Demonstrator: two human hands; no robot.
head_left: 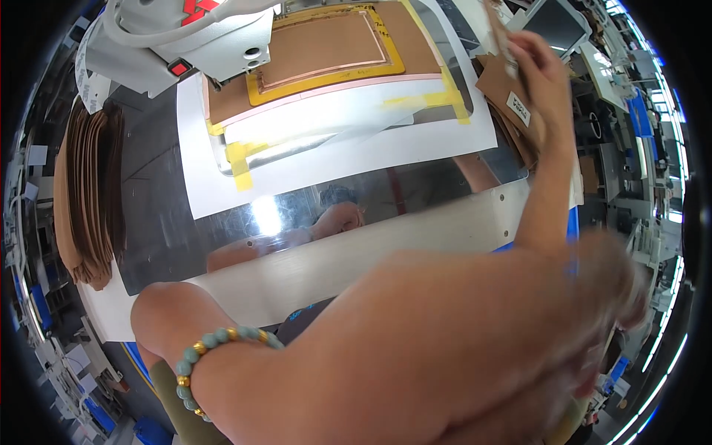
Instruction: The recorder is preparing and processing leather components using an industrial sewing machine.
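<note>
My left forearm (pixel 400 334), wearing a beaded bracelet (pixel 210 340), crosses the foreground close to the camera; my left hand (pixel 608 289) is smeared at the right, its fingers unclear. My right hand (pixel 541 74) reaches to the upper right, fingers closed on a thin brown piece (pixel 495 26) above stacked brown pieces (pixel 504 89) bearing a white label. On the reflective plate (pixel 156 200) lies a white sheet (pixel 341 163) under a taped template with brown boards and a yellow frame (pixel 326 95).
A white machine head (pixel 148 52) overhangs the back left. A tall pile of brown folded pieces (pixel 89 185) sits at the left edge beside the plate. The pale table edge (pixel 371 245) runs along the front. A screen (pixel 552 26) and other workbenches stand at the far right.
</note>
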